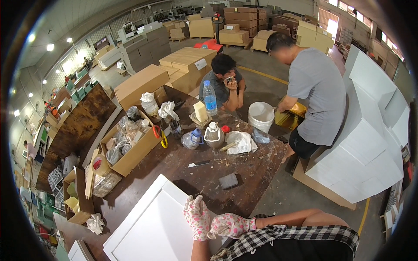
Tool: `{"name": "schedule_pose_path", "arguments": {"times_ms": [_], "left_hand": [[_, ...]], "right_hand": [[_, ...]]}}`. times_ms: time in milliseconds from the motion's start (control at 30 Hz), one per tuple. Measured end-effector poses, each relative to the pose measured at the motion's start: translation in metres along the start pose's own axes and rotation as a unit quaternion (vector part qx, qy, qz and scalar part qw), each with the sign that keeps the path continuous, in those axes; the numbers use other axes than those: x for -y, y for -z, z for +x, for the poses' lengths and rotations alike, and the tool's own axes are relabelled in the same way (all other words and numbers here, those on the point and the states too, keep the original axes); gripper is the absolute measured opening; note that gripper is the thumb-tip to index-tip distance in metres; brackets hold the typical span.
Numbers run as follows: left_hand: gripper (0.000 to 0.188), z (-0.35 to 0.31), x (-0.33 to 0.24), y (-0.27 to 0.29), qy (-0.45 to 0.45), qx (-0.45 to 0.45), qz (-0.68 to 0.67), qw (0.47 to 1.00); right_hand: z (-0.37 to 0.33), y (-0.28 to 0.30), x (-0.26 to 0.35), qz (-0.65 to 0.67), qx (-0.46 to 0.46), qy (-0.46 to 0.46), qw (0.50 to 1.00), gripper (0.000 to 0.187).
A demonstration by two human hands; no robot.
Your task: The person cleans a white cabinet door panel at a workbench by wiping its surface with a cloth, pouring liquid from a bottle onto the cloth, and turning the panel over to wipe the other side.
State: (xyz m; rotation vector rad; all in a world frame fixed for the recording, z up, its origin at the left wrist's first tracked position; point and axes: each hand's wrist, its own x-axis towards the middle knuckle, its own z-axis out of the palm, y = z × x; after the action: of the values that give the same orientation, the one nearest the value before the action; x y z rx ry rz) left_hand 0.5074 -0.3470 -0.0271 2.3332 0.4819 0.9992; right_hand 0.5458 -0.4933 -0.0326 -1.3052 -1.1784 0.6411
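Resting together at the near edge of the worktable, both gloved hands meet over the corner of a white panel that lies flat on the dark wood. Left hand: floral glove, fingers curled loosely, lying on the panel's right edge; whether it grips that edge cannot be told. Right hand: same glove, closed against the left one, fingers bent in, nothing visible inside them. Panel has a raised frame border, its far corner pointing toward the table's middle. Just beyond that corner: a small dark sanding block, apart from both hands. Farther up the table: a utility knife, a clear water bottle, a white crumpled cloth, an open cardboard box of bagged parts. One person crouches behind the table; another in a grey shirt bends by a white bucket. White boards are stacked at right
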Motion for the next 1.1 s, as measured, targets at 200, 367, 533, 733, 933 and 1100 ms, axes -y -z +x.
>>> {"name": "schedule_pose_path", "arguments": {"times_ms": [200, 367, 533, 733, 933, 1100], "left_hand": [[0.017, -0.0007, 0.0013, 0.0001, -0.001, 0.004, 0.009, 1.0], [0.018, -0.0014, 0.0008, -0.0003, 0.008, 0.003, -0.008, 1.0], [0.02, -0.0022, 0.0035, -0.0009, 0.014, 0.005, -0.023, 1.0], [0.021, -0.0006, 0.0023, -0.0003, 0.021, 0.013, -0.024, 0.999], [0.018, -0.0005, 0.0057, -0.0036, -0.004, -0.026, -0.013, 1.0], [0.019, -0.0012, 0.002, -0.0006, 0.006, -0.002, -0.019, 1.0]], "right_hand": [[0.002, 0.0002, 0.0044, 0.015, -0.001, 0.01, 1.0, 0.015], [0.002, -0.0004, 0.0058, -0.011, -0.006, 0.024, 1.0, 0.015], [0.0023, -0.0016, 0.0034, -0.034, -0.014, 0.039, 0.999, 0.014], [0.0034, -0.0009, 0.0059, -0.037, -0.022, 0.047, 0.998, 0.014], [-0.0015, 0.0025, 0.0035, -0.028, 0.027, -0.02, 0.999, 0.016], [-0.0024, -0.0006, 0.0013, -0.014, 0.008, -0.001, 1.0, 0.013]]}}
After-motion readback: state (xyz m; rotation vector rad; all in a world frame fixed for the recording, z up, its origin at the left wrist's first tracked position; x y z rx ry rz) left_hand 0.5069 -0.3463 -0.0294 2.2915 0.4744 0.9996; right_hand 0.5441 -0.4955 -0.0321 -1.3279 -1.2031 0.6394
